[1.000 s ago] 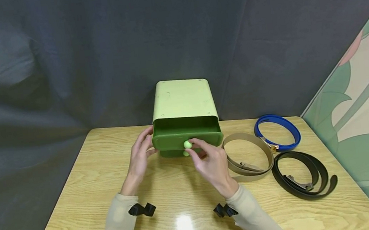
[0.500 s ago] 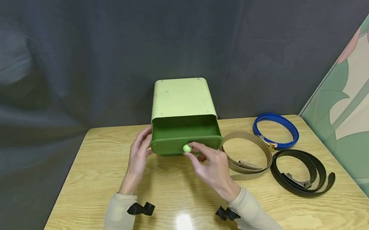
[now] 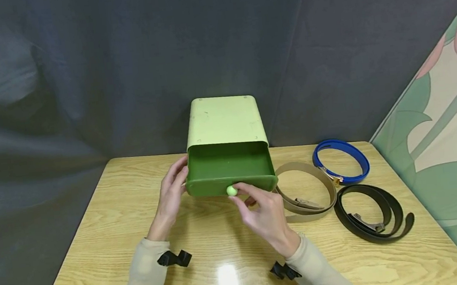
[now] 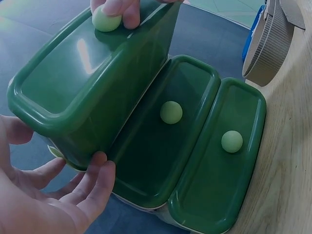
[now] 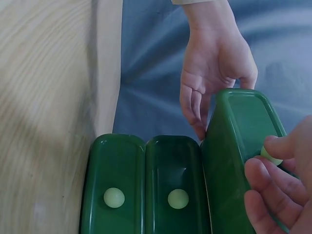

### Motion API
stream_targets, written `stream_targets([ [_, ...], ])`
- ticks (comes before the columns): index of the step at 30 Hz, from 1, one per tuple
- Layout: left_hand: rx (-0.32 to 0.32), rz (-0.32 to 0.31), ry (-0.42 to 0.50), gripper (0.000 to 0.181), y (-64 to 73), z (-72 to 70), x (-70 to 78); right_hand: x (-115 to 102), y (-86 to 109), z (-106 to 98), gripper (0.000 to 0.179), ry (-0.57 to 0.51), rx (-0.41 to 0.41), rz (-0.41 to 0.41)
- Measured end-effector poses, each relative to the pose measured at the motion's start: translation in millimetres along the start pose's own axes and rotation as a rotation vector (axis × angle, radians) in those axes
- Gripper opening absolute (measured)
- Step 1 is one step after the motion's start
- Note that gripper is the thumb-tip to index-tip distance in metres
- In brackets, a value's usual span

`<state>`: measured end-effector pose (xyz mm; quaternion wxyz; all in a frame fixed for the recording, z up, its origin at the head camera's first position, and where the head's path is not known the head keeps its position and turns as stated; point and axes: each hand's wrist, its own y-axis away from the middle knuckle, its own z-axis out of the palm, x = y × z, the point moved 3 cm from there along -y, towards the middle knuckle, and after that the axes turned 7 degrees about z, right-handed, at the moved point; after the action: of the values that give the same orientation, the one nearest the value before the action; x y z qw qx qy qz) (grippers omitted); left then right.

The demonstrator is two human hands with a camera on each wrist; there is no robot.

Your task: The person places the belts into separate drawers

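Observation:
A pale green cabinet [image 3: 226, 119] stands at the back of the table, its dark green top drawer [image 3: 206, 188] pulled well out. The inside of that drawer shows bare. My right hand [image 3: 266, 211] pinches the drawer's round light green knob [image 3: 231, 190] between thumb and fingers. Against the left side of the drawer and cabinet rests my left hand [image 3: 170, 201], its fingers loosely extended. In the left wrist view, a middle drawer [image 4: 190, 87] and a bottom drawer [image 4: 209, 190] sit closed, each with its own knob.
On the right of the wooden table [image 3: 109, 250] lie three coiled belts: a tan belt [image 3: 299, 166] beside the cabinet, a blue belt [image 3: 364, 164] behind it, and a black belt [image 3: 348, 224] nearer. A dark curtain [image 3: 216, 35] hangs behind the cabinet.
The top drawer has come further out toward me, with my right hand on its knob, and now hides the drawer below in the head view. My left hand has stayed at the side.

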<state>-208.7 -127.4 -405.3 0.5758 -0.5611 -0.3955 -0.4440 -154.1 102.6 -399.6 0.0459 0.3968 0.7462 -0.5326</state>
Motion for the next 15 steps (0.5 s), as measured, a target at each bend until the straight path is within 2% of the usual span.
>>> stream_targets([
  [15, -0.006, -0.012, -0.053, 0.052, 0.7, 0.3, -0.9, -2.5, 13.4, -4.5, 0.026, -0.006, -0.032, -0.028],
])
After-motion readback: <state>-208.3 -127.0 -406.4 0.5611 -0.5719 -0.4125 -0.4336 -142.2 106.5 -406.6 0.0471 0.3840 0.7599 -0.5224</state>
